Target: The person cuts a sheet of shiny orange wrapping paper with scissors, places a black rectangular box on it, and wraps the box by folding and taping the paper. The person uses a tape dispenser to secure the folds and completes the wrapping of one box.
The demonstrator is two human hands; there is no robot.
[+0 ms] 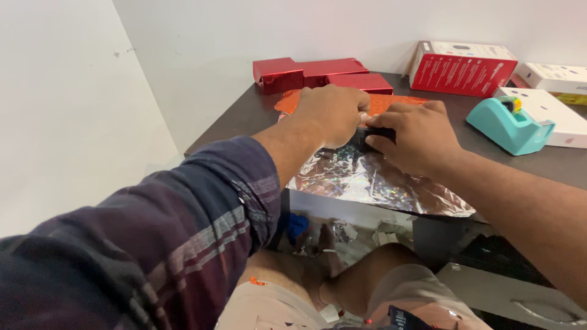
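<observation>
A sheet of shiny wrapping foil (373,180), silver side up and orange-red at its far edge (385,102), lies on the dark table (244,116) and hangs over the near edge. In the middle of the sheet sits a small dark box (374,135), mostly hidden by my hands. My left hand (333,113) presses down on its left side with fingers curled. From the right, my right hand (416,137) grips the box, fingers closed over its top.
Red foil-wrapped boxes (312,73) stand at the back of the table. A red and white carton (461,67), white boxes (559,98) and a teal tape dispenser (510,125) are at the right. Foil scraps (342,235) lie on the floor by my legs.
</observation>
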